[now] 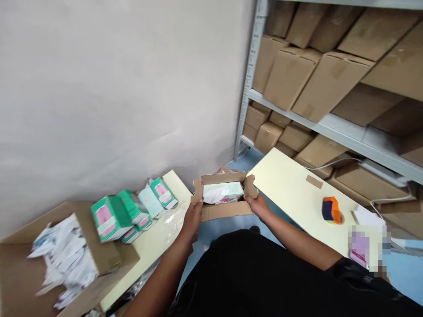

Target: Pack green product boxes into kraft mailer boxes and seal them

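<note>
An open cardboard box (228,211) is held up in front of my body, between the two tables. Inside it lie a pale green and white carton (235,188) and white paper or packets (214,194), with some pink showing. My left hand (193,216) grips the box at its left end. At the right end my right hand (259,206) is closed on the box wall, thumb towards the inside. The box's end flaps stand out to both sides. The undersides of both hands are hidden.
Green and pink cartons (112,218) stand on the left table (173,180), beside a large cardboard box (16,268) of white packets (69,255). The right table (280,185) bears an orange and navy tape dispenser (331,210) and a cardboard scrap (314,181). Shelves (297,115) hold many cartons.
</note>
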The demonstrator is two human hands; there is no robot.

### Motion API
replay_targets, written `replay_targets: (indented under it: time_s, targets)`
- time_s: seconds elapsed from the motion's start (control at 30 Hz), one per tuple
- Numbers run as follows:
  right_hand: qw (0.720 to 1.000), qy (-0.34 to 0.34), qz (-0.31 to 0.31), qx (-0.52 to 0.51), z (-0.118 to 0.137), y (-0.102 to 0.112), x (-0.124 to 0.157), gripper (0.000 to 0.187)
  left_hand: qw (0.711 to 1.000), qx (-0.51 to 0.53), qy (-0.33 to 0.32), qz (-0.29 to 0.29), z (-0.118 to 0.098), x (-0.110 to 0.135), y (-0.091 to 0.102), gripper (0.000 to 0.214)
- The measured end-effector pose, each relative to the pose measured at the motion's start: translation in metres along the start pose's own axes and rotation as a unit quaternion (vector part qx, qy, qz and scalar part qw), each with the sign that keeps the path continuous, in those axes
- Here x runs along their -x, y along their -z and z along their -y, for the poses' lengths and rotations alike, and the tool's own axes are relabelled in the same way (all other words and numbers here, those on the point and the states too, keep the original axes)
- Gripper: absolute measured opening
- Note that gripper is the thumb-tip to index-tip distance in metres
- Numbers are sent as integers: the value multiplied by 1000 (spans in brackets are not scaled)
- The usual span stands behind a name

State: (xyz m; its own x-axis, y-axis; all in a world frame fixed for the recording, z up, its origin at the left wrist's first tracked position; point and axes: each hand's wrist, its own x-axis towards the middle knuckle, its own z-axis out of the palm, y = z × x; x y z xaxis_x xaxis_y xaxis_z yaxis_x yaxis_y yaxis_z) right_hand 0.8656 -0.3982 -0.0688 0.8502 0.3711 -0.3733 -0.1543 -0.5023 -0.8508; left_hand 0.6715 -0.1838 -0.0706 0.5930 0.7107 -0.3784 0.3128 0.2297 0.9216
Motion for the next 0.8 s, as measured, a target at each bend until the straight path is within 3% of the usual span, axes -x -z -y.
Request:
replay_targets:
  time_s: [0.13, 0.33, 0.47, 0.63, 0.8]
  targets:
    - [999, -15, -25, -34, -29, 63, -20, 41, 999, -16, -2, 41, -12, -17, -73, 54]
    - [995, -40, -44, -81, -83, 161, -50, 41, 993, -48, 28, 101, -28, -35, -198, 51]
    - [990, -64, -88, -84, -116, 214, -65, 42, 987, -84, 17, 136, -33, -48, -271, 51]
    - [980, -108, -144, -85, -146, 258, -75, 45, 964, -162, -1, 210, -41, -67, -339, 52]
    - [971, -130, -177, -92, -166, 277, -82, 37, 940, -187, 5, 285, -39, -96, -388, 52]
